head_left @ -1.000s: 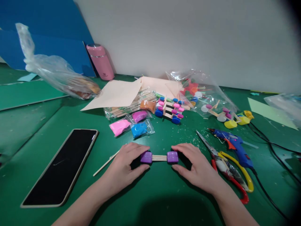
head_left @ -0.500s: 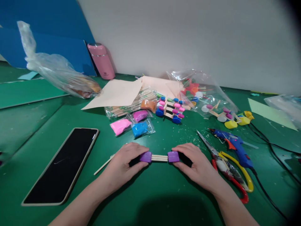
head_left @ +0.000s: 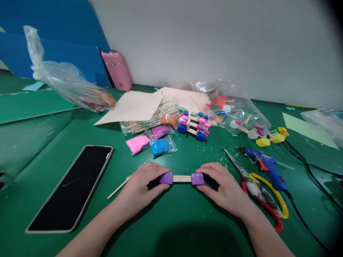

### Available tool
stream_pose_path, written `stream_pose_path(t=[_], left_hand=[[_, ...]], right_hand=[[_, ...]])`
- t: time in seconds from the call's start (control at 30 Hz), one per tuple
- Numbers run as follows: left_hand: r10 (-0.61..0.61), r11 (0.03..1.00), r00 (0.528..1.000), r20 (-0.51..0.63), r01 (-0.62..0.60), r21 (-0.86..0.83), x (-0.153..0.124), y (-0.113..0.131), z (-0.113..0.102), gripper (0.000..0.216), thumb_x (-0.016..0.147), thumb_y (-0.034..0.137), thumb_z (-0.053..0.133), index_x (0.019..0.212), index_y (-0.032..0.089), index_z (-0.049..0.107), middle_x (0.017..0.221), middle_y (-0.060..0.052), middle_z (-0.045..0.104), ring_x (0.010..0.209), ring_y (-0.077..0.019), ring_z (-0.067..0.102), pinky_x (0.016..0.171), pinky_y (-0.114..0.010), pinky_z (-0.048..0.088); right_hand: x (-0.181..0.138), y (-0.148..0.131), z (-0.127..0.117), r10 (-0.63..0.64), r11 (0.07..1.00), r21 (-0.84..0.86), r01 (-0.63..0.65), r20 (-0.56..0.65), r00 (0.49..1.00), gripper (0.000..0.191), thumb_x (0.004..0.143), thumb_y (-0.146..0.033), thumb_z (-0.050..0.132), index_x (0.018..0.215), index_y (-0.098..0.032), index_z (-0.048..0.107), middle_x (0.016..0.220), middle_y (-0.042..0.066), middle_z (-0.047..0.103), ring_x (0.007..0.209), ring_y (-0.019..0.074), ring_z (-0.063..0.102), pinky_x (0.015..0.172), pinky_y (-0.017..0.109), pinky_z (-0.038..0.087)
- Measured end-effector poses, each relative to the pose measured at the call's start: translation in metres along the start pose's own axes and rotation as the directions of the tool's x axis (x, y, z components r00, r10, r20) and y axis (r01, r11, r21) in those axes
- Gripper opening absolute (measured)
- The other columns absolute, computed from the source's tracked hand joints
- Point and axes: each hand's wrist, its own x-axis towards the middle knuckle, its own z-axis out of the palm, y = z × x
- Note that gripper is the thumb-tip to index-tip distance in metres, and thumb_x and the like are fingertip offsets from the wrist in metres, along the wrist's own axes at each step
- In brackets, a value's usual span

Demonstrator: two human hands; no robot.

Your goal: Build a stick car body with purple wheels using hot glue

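Observation:
Several thin wooden sticks (head_left: 182, 179) lie side by side, their two ends set in purple clay blocks. My left hand (head_left: 146, 182) pinches the left purple clay block (head_left: 166, 178) between thumb and fingers. On the other end, my right hand (head_left: 221, 184) pinches the right purple clay block (head_left: 197, 179). The piece is held level, low over the green table (head_left: 184, 214); I cannot tell whether it touches the surface. A loose wooden stick (head_left: 118, 188) lies partly hidden behind my left hand.
A phone (head_left: 71, 189) lies at left. Clay packets (head_left: 160, 145), stick models (head_left: 194, 125) and peach paper (head_left: 131, 107) sit beyond my hands. Pliers (head_left: 264, 196) and a blue glue gun (head_left: 268, 166) with its cord are at right. A pink flask (head_left: 117, 69) stands at the back.
Both hands keep their pinch on the purple clay blocks, almost still. The whole view has shifted very slightly.

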Motion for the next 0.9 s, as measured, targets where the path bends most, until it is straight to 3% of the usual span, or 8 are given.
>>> stream_pose_path(t=[0.9], left_hand=[[0.001, 1.0, 1.0, 0.014, -0.001, 0.021, 0.002, 0.0017, 0.0013, 0.022, 0.077, 0.022, 0.057, 0.099, 0.018, 0.06, 0.091, -0.005, 0.065, 0.087, -0.019, 0.056, 0.078, -0.033, 0.044]], right_hand=[[0.0005, -0.0019, -0.0001, 0.007, 1.0, -0.014, -0.007, 0.004, 1.0, 0.024, 0.08, -0.027, 0.056, 0.105, -0.025, 0.058, 0.101, 0.006, 0.058, 0.096, 0.0227, 0.051, 0.08, 0.038, 0.041]])
